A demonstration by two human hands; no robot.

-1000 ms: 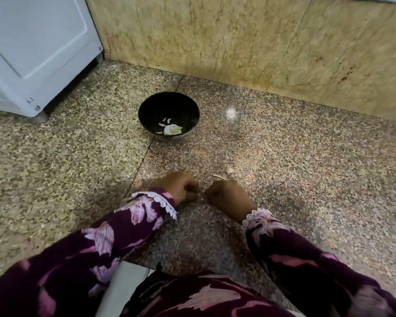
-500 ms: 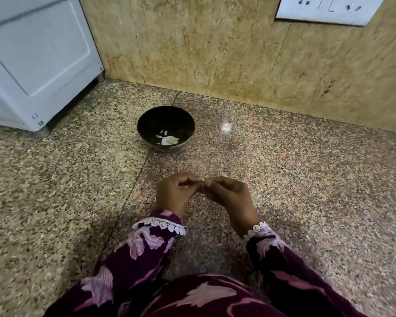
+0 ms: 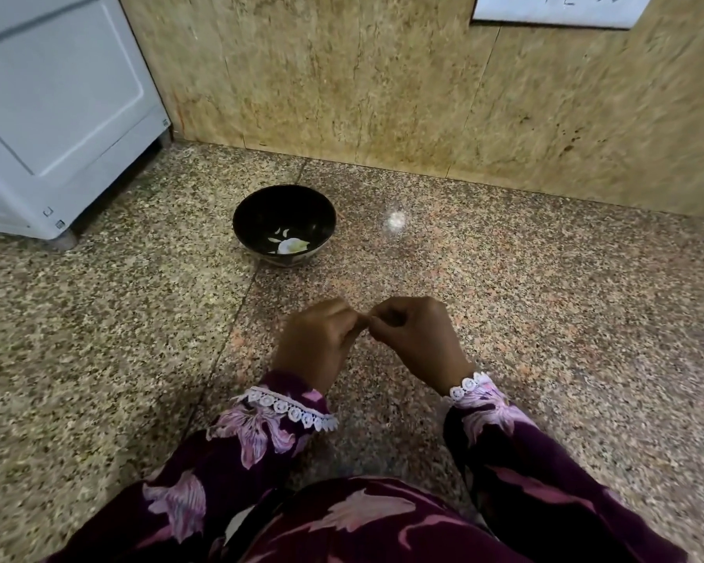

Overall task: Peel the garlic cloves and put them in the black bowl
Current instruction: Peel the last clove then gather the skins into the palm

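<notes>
The black bowl [image 3: 284,225] stands upright on the speckled stone floor [image 3: 545,319], near the foot of the wall — round, glossy, dark inside. At its bottom lie a pale peeled garlic clove [image 3: 291,245] and a few small white slivers beside it — whether cloves or skin, too small to tell.

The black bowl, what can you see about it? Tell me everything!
The black bowl is round, dark and shiny, and stands upright on the speckled stone floor near the wall. Inside lie a few small pale bits, one larger and yellowish-white; they look like garlic. A light pattern shows low on its outside. Nothing but the floor touches it; both hands are nearer the person.
</notes>
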